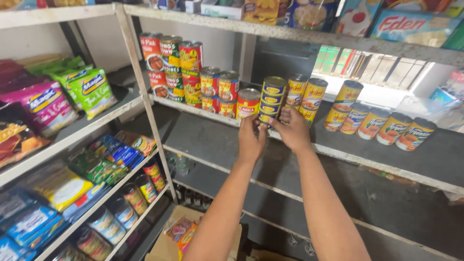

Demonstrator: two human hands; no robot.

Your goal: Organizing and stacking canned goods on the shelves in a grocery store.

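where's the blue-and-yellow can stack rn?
Head view, centre: the blue-and-yellow can stack stands at the front edge of the grey shelf, between the red can and yellow cans, with the left hand and right hand on it.

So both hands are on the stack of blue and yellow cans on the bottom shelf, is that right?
Not quite. Both the left hand and right hand are on the stack of blue and yellow cans, but it stands on the middle shelf, not the bottom one, as the head view shows.

Left hand (251, 140): raised on an extended forearm, fingers curled inward.
Right hand (293, 129): raised alongside, fingers bent, palm facing left.
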